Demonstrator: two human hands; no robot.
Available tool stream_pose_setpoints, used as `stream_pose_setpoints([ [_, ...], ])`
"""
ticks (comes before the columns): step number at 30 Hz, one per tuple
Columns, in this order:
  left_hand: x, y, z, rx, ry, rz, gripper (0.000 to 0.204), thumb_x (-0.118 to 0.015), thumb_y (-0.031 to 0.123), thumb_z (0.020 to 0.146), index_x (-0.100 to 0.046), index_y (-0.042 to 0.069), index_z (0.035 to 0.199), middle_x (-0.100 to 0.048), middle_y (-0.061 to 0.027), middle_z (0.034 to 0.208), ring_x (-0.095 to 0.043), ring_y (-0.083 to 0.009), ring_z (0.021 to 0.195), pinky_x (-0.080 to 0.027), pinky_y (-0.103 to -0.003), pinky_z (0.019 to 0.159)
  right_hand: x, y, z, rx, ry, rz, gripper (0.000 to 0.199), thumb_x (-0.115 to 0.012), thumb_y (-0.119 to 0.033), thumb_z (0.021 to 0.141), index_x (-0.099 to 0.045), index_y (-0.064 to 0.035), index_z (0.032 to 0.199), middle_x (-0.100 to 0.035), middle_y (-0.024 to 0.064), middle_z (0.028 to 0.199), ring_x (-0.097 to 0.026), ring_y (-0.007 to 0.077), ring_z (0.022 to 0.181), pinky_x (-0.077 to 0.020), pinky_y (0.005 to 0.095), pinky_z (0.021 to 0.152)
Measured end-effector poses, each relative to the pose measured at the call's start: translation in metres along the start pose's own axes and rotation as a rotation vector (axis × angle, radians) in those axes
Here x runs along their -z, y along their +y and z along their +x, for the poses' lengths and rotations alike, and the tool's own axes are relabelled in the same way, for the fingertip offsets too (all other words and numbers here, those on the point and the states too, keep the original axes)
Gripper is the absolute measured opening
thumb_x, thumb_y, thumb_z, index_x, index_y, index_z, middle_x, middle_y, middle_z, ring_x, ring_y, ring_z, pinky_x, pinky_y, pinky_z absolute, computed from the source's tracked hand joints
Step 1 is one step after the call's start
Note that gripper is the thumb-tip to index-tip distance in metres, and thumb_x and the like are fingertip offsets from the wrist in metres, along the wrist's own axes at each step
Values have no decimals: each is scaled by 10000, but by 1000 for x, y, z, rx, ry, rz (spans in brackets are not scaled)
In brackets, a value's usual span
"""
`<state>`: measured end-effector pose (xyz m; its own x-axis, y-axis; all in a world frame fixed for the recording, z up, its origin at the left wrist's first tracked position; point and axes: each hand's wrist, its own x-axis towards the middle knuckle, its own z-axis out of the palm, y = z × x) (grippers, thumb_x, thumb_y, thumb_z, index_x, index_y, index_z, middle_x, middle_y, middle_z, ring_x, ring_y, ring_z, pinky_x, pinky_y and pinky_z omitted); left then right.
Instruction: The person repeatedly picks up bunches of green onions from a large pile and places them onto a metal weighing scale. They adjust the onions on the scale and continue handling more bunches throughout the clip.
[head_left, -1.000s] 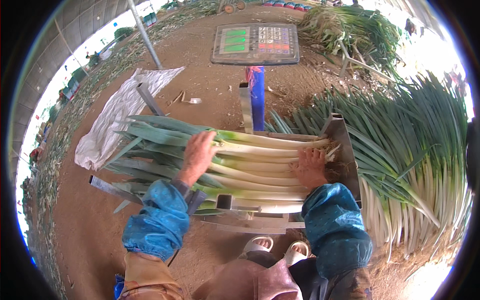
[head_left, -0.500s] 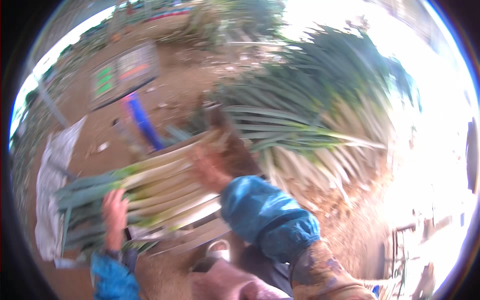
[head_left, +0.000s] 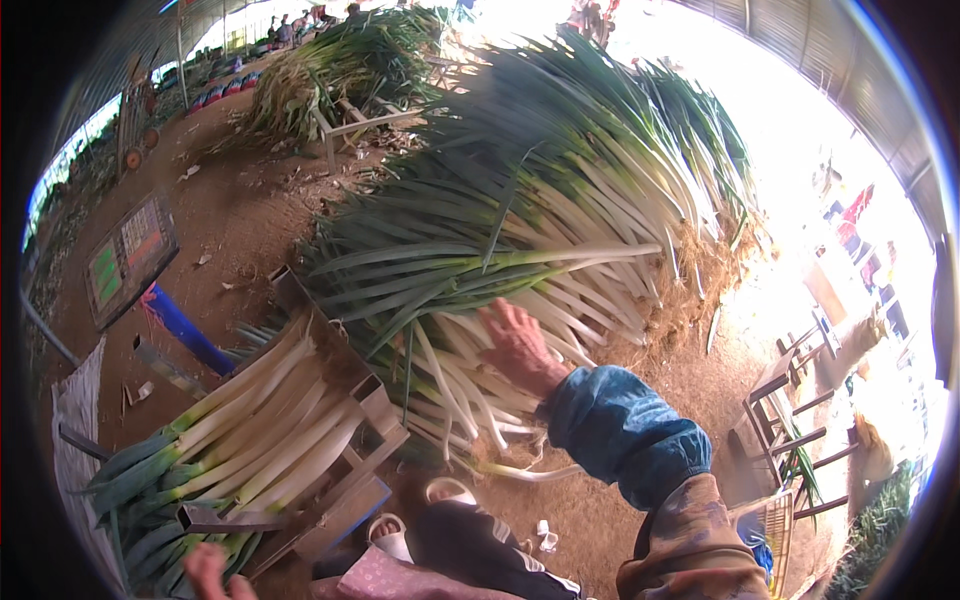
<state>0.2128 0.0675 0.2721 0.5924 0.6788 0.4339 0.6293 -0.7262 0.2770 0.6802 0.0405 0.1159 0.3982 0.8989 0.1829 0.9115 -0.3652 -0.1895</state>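
My right hand [head_left: 518, 340] reaches over a big pile of long green onions [head_left: 590, 215], its fingers stretched out and holding nothing. It is at the pale stalks on the pile's near side and may touch them. To the left, a metal rack [head_left: 375, 408] holds a row of green onions [head_left: 265, 400], white ends toward the pile and green leaves toward the lower left. My left hand [head_left: 215, 577] shows only in part at the lower edge, beside those leaves. Its visible fingers are apart, with nothing seen in them.
A scale's display panel [head_left: 130, 255] on a blue post [head_left: 188, 328] stands beyond the rack. Another onion heap [head_left: 345, 80] lies behind near a low metal frame [head_left: 375, 122]. Metal stands [head_left: 790, 400] and a yellow basket [head_left: 775, 530] are at the right.
The view has swung right. My right hand has moved off the onions in the rack to the big pile. My left hand has left the leaves it lay on and is now at the lower edge.
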Motion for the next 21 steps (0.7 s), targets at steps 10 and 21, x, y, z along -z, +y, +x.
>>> stream_pose_setpoints([
  [10, -124, 63, 46, -398, -179, -552, 191, -606, 57, 878, -614, -51, 1036, -639, -205, 970, -617, -367, 875, -495, -449, 766, -16, 172, 40, -130, 148, -399, 587, -643, -118, 753, -468, -77, 1311, -425, 178, 1296, -457, 362, 1141, -413, 500, 877],
  [21, -163, 54, 62, -403, -324, -494, 146, -639, 3, 819, -634, -66, 948, -658, -200, 884, -636, -333, 781, -502, -440, 704, -71, 224, 106, -10, 486, -702, 315, -578, -153, 809, -570, -117, 1122, -539, 107, 1098, -502, 316, 1047, -383, 486, 882],
])
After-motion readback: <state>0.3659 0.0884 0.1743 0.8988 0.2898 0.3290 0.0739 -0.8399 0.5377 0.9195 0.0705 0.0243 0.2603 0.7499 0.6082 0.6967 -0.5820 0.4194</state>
